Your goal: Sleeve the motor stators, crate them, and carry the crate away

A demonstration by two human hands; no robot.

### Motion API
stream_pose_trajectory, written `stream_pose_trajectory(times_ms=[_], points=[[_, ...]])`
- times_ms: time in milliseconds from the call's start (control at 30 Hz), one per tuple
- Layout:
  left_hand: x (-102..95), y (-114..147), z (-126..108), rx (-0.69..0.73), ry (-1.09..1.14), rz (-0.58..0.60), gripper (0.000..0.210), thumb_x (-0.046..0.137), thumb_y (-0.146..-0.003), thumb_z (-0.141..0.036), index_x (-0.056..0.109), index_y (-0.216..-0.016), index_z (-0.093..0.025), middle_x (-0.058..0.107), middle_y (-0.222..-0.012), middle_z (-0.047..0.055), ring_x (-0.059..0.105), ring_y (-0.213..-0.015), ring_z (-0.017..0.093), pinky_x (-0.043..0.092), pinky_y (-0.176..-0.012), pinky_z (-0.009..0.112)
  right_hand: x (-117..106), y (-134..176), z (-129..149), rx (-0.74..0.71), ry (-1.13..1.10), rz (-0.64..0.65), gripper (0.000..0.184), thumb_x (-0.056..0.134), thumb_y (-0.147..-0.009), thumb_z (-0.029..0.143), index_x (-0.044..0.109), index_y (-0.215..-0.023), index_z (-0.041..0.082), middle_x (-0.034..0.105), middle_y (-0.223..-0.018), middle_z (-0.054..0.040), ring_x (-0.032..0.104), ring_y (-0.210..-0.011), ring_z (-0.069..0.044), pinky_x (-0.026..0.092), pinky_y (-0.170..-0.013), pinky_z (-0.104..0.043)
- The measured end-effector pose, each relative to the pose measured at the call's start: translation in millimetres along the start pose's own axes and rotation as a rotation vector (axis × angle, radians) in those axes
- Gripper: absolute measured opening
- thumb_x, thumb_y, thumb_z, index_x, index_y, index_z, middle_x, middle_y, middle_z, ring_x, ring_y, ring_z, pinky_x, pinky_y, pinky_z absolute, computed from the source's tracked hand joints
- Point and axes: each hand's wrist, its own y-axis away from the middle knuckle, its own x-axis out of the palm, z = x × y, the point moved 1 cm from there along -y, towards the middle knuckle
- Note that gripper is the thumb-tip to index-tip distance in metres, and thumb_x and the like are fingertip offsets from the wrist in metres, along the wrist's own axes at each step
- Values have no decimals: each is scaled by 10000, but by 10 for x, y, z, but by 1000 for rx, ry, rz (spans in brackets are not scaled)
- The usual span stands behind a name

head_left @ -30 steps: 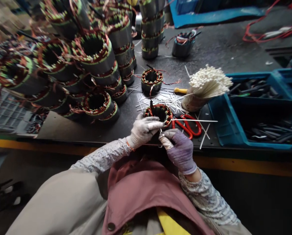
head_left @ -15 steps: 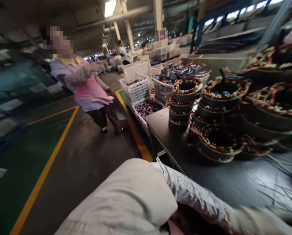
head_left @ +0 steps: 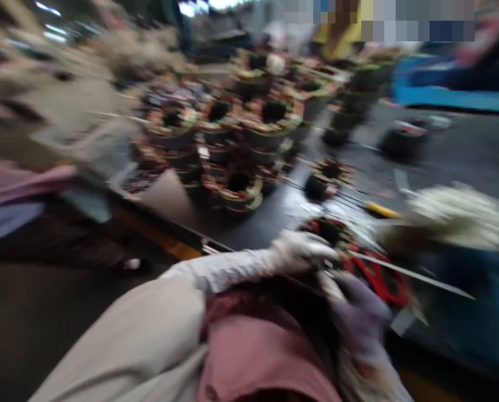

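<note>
My left hand (head_left: 302, 251), in a whitish glove, reaches over the table edge with its fingers curled together. Just below and right, my right hand (head_left: 358, 312), in a pale purplish glove, brings its fingertips up against the left ones. Blur hides whatever is pinched between them. Directly behind the hands sits a wound motor stator (head_left: 331, 230) with red-orange coils. Red handles (head_left: 383, 279), perhaps of scissors, lie right of my right hand. A thin white strip (head_left: 425, 276) stretches across them to the right; where its left end goes is unclear.
Stacks of stators (head_left: 236, 184) stand at the table's left side. A bundle of whitish strands (head_left: 462, 218) and a yellow-handled tool (head_left: 381, 210) lie at right. Beyond is a blue-edged surface (head_left: 454, 97). A person in a pink top (head_left: 19, 184) is at the left.
The view has swung right and down toward the table. Both gloved hands now show close together near a stator; before, only my left arm and part of its glove were visible.
</note>
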Motion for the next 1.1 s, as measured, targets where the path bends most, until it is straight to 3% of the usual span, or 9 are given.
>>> stream_pose_trajectory(times_ms=[67,133,233,367,567,700,833,933,1100], points=[[251,-135,37,45,88,-71,224,568,-932,-298,758,-1050,-283,759,-1070,37,694,-1068,160,456,-1047,353,-491,212,98,21,247,-63,177,679,-834,353,736,-760,203,723,-697,-10,663,-596,-147,585,-635,-227],[381,-202,137,81,124,-141,207,569,-932,-317,760,-1004,-285,774,-991,35,710,-1026,180,368,-1119,451,-642,260,144,10,392,-71,139,687,-839,323,730,-768,211,724,-692,-31,671,-597,-166,579,-621,-256],[397,-175,230,120,110,-176,189,585,-915,-323,755,-993,-293,778,-974,33,715,-1008,192,292,-1148,503,-574,169,72,17,455,-65,212,642,-877,369,728,-763,212,726,-704,-51,682,-630,-183,569,-630,-277],[354,-122,223,142,64,-156,222,583,-891,-269,740,-1046,-294,775,-1010,28,704,-1044,196,289,-1145,504,-458,77,-29,43,482,-34,286,598,-897,411,733,-752,204,714,-678,-59,658,-602,-183,540,-603,-282],[360,-158,196,121,64,-136,202,560,-932,-317,746,-1005,-286,776,-1002,24,705,-1041,180,273,-1163,487,-526,149,100,-46,476,-43,211,637,-887,354,729,-776,200,730,-728,-62,684,-655,-185,545,-647,-274],[370,-148,220,130,67,-117,223,579,-905,-310,734,-1062,-286,772,-1031,37,693,-1075,201,262,-1158,511,-509,72,42,41,478,-42,268,621,-885,401,730,-750,197,721,-687,-59,661,-599,-182,531,-598,-276],[381,-139,243,172,100,-192,235,539,-917,-292,743,-1034,-282,774,-1016,34,705,-1041,192,266,-1153,507,-511,21,-72,107,438,9,356,590,-895,456,724,-713,181,699,-630,-56,622,-538,-164,499,-540,-259],[389,-139,245,213,147,-275,234,529,-942,-317,748,-1010,-274,777,-1000,32,718,-996,180,290,-1140,485,-549,76,-32,56,443,-4,311,611,-888,431,724,-727,189,702,-643,-50,635,-561,-165,522,-583,-262],[404,-140,247,186,132,-263,192,570,-932,-332,748,-990,-288,781,-965,20,719,-999,187,264,-1157,478,-560,99,44,13,463,-55,271,623,-888,403,726,-752,192,720,-692,-60,670,-624,-180,546,-638,-277]])
